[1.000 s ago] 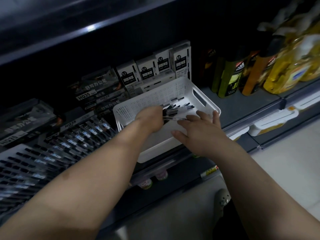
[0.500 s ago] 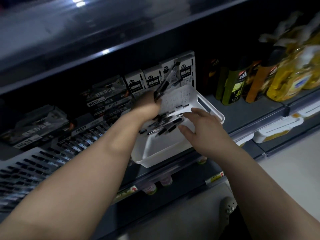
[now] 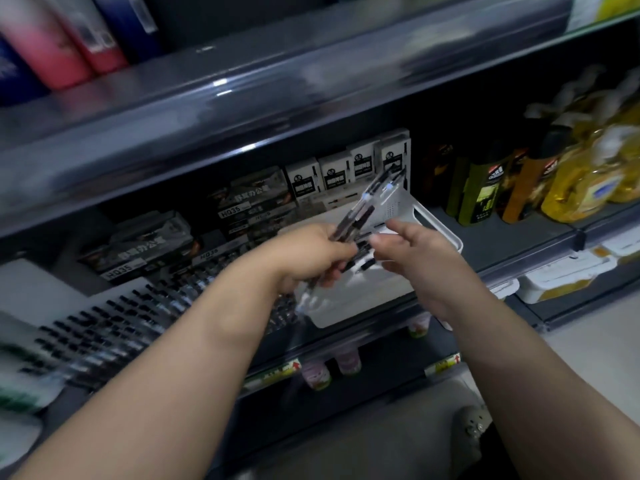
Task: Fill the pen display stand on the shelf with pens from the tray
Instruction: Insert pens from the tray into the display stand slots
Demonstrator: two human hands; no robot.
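My left hand (image 3: 311,258) grips a bundle of black pens (image 3: 367,202) that point up and to the right above the white perforated tray (image 3: 440,230). The tray sits on the shelf edge with a few loose pens (image 3: 363,261) inside. My right hand (image 3: 412,254) hovers just right of the bundle with relaxed fingers and holds nothing. The pen display stand (image 3: 104,327), a slanted rack with rows of black pens, lies at the lower left of the shelf.
Boxes of pens (image 3: 349,168) and dark packs marked HQ35 (image 3: 249,202) stand behind the tray. Yellow and green bottles (image 3: 568,174) fill the shelf to the right. An upper shelf (image 3: 277,81) overhangs. Small bottles (image 3: 315,374) show on the shelf below.
My left hand lifted a bundle of pens out of the tray and now holds it higher. My right hand rose from the tray toward the bundle. The camera tilted upward.
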